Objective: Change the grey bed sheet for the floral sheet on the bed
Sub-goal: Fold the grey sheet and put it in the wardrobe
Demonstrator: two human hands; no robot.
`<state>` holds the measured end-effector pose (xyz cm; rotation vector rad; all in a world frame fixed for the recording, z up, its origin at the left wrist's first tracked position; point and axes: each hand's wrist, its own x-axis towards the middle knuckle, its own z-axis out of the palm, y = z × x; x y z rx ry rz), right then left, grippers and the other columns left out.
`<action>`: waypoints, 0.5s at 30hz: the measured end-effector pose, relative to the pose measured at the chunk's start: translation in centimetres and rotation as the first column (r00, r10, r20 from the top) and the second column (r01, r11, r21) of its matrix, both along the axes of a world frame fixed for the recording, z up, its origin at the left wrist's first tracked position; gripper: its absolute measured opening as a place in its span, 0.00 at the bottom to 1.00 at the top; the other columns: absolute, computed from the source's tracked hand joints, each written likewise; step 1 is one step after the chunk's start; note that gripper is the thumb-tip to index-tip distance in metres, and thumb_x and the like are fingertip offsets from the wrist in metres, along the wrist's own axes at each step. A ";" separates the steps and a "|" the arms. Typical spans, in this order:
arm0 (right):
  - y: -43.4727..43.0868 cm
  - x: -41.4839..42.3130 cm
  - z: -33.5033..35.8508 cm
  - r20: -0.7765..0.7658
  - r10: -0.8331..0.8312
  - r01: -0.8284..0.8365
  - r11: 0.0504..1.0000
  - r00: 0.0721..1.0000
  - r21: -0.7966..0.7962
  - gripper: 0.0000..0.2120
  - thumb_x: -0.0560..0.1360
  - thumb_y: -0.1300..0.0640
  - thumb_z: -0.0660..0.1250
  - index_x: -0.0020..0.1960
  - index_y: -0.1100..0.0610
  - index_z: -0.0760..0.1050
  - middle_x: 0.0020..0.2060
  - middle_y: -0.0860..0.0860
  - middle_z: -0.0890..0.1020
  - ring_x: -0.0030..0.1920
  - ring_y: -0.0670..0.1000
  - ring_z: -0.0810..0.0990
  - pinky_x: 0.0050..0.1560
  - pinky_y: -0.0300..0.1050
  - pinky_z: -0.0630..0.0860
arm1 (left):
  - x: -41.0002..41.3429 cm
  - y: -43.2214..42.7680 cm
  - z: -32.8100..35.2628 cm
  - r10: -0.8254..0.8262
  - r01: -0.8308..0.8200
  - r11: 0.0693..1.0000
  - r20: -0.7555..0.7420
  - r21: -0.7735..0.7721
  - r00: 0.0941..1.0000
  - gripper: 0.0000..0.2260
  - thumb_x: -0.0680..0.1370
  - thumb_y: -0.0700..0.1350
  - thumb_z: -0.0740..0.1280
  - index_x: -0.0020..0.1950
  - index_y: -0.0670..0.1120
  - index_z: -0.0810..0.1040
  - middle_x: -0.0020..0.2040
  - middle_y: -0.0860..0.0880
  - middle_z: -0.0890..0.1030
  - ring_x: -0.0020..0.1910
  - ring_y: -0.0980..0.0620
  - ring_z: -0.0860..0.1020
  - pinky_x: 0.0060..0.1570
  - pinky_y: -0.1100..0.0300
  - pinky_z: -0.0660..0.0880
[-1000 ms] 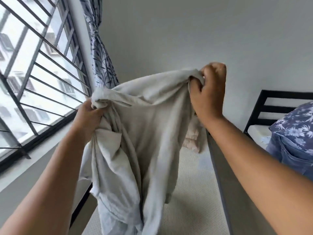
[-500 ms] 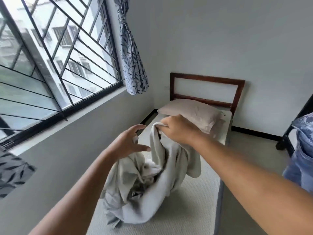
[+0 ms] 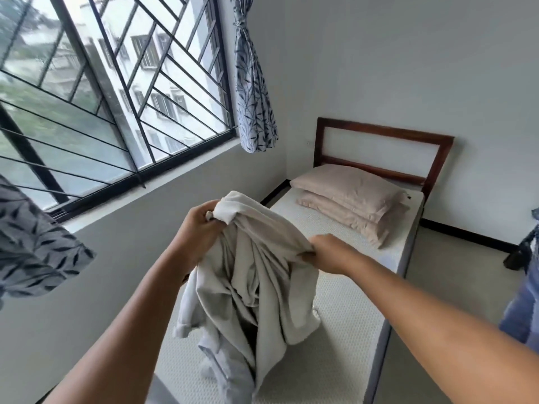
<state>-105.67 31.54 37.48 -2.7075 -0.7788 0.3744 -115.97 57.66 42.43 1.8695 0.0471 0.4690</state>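
Observation:
The grey bed sheet (image 3: 256, 281) hangs bunched in the air above the bare white mattress (image 3: 344, 330). My left hand (image 3: 198, 228) grips one upper edge of the sheet. My right hand (image 3: 329, 252) pinches another part of its edge to the right. The sheet's lower folds droop down onto the mattress near its foot. A strip of blue floral cloth (image 3: 522, 310) shows at the right border of the view, mostly cut off.
Two beige pillows (image 3: 350, 199) lie stacked at the brown wooden headboard (image 3: 382, 135). A barred window (image 3: 102, 97) with patterned curtains (image 3: 253, 97) runs along the left wall. Pale floor (image 3: 455, 272) lies right of the bed.
The sheet came down from face height to above the mattress. My left hand let go half a second ago and now grips the sheet's upper edge again; my right hand shifted lower right.

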 end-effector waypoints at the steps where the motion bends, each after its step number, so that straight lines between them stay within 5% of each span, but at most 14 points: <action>1: -0.1 0.5 0.6 0.054 -0.087 0.081 0.991 0.995 0.106 0.11 0.79 0.49 0.61 0.50 0.56 0.77 0.47 0.55 0.82 0.50 0.60 0.81 0.47 0.52 0.78 | -0.1 0.7 -0.3 0.016 -0.016 1.000 0.007 -0.024 1.000 0.05 0.75 0.38 0.70 0.50 0.42 0.83 0.42 0.51 0.81 0.39 0.59 0.76 0.41 0.65 0.74; 4: 0.4 1.2 4.4 0.201 -0.394 0.231 0.805 0.897 0.547 0.08 0.80 0.59 0.60 0.56 0.58 0.77 0.49 0.61 0.83 0.51 0.62 0.81 0.47 0.54 0.77 | -0.2 3.1 -1.7 0.110 -0.110 0.993 -0.015 -0.031 0.994 0.02 0.76 0.37 0.70 0.47 0.43 0.82 0.41 0.50 0.78 0.41 0.54 0.73 0.43 0.57 0.70; 6: 1.2 1.2 8.1 0.286 -0.435 0.120 0.698 0.854 0.706 0.07 0.81 0.61 0.59 0.52 0.59 0.75 0.45 0.59 0.84 0.47 0.60 0.80 0.45 0.54 0.75 | 0.4 4.5 -2.6 0.173 -0.174 0.984 -0.035 -0.035 0.984 0.03 0.77 0.38 0.70 0.46 0.44 0.82 0.40 0.50 0.78 0.41 0.53 0.73 0.43 0.56 0.69; 8: 1.8 0.9 11.2 0.292 -0.264 0.002 0.745 0.919 0.667 0.07 0.81 0.57 0.59 0.47 0.55 0.74 0.40 0.53 0.83 0.44 0.55 0.80 0.44 0.51 0.74 | 1.1 5.1 -3.1 0.216 -0.219 0.974 -0.060 -0.050 0.975 0.05 0.77 0.39 0.70 0.43 0.46 0.81 0.37 0.51 0.78 0.38 0.53 0.73 0.42 0.55 0.70; 10: 1.4 1.0 13.2 0.181 -0.004 -0.060 0.935 0.983 0.349 0.11 0.80 0.45 0.65 0.45 0.51 0.77 0.37 0.45 0.83 0.41 0.47 0.81 0.43 0.46 0.75 | 1.7 5.3 -3.6 0.232 -0.236 0.971 -0.096 -0.037 0.968 0.08 0.78 0.39 0.70 0.39 0.47 0.79 0.35 0.52 0.77 0.36 0.54 0.72 0.41 0.55 0.69; 12: 0.2 1.7 14.2 0.046 0.099 -0.102 0.991 0.994 0.085 0.12 0.75 0.41 0.72 0.42 0.49 0.81 0.33 0.42 0.82 0.36 0.42 0.79 0.38 0.40 0.72 | 1.9 5.5 -4.0 0.224 -0.223 0.974 -0.112 0.028 0.968 0.09 0.76 0.40 0.72 0.40 0.52 0.81 0.34 0.55 0.78 0.35 0.55 0.72 0.39 0.57 0.69; 15: -1.9 3.4 15.4 0.131 -0.095 0.034 0.914 0.987 0.405 0.07 0.76 0.55 0.69 0.40 0.54 0.81 0.30 0.44 0.80 0.34 0.42 0.77 0.37 0.40 0.71 | 1.4 5.6 -3.9 0.194 -0.178 0.979 -0.185 0.102 0.963 0.12 0.73 0.42 0.78 0.51 0.55 0.82 0.39 0.51 0.80 0.34 0.58 0.74 0.36 0.63 0.71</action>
